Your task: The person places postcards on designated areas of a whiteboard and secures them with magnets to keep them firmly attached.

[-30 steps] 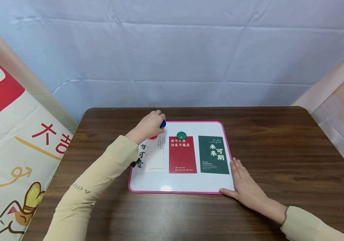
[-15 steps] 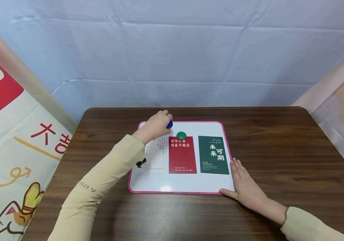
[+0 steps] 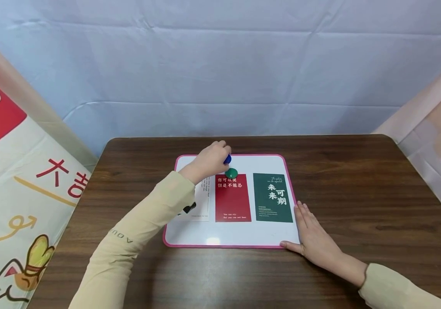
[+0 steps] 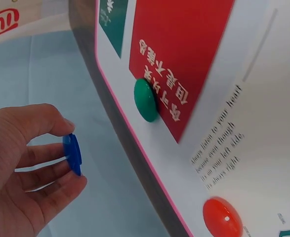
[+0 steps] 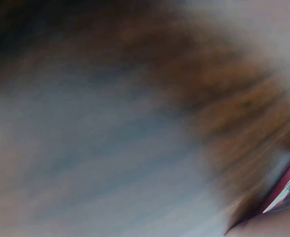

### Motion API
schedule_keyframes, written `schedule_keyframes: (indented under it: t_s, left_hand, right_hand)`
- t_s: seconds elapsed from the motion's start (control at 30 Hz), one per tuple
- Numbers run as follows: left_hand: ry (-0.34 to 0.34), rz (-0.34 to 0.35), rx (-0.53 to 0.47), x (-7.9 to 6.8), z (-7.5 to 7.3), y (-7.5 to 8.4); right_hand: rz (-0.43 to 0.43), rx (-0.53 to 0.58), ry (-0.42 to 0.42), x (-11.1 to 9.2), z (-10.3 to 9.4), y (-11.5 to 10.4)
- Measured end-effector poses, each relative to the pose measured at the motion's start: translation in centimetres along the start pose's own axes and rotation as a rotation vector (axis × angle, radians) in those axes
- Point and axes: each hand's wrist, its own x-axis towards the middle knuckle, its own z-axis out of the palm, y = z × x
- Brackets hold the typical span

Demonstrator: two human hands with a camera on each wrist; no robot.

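My left hand (image 3: 212,160) pinches a round blue magnet (image 4: 72,154) between thumb and fingertips, held above the top edge of a pink-framed whiteboard (image 3: 220,235). Just below it a green magnet (image 3: 231,173) sits on the top of a red card (image 3: 233,201). To the left lies a white card (image 3: 203,206), partly hidden by my sleeve; a red magnet (image 4: 223,217) at its top shows in the left wrist view. A dark green card (image 3: 273,198) lies on the right side of the board. My right hand (image 3: 315,236) rests with straight fingers along the board's lower right edge.
The whiteboard lies on a dark wooden table (image 3: 344,180). Behind the table hangs a pale blue cloth (image 3: 228,77). Printed cloths stand at the left (image 3: 8,180) and right. Most of the right wrist view is blurred.
My left hand has moved right along the board's top edge with the blue magnet, from near the white card to above the green magnet. The right hand has stayed in place.
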Motion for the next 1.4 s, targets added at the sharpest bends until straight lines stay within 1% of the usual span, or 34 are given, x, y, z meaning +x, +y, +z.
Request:
schedule_keyframes:
  t_s: [0.23,0.57,0.73,0.9,1.13,1.4]
  left_hand:
    - [-0.018,0.007,0.007,0.8,0.1,0.9]
    - [-0.027,0.040,0.032,1.9,0.6,2.5]
    - [-0.028,0.044,0.021,2.2,0.7,3.3]
    - [-0.027,0.047,0.025,2.4,0.8,3.8]
    - [-0.013,0.060,0.039,2.8,1.2,4.5]
    - [-0.018,0.065,0.013,3.4,1.5,5.7]
  right_hand:
    - [-0.014,-0.011,0.020,0.0,0.2,0.2]
    - [-0.037,-0.014,0.064,-0.1,0.1,0.0]
    - [-0.028,-0.021,0.055,-0.1,0.1,0.0]
    - [-0.029,-0.012,0.056,-0.1,0.2,-0.1]
    - [-0.002,0.001,0.000,0.0,0.1,-0.1]
    - [0.010,0.002,-0.015,-0.1,0.0,-0.3]
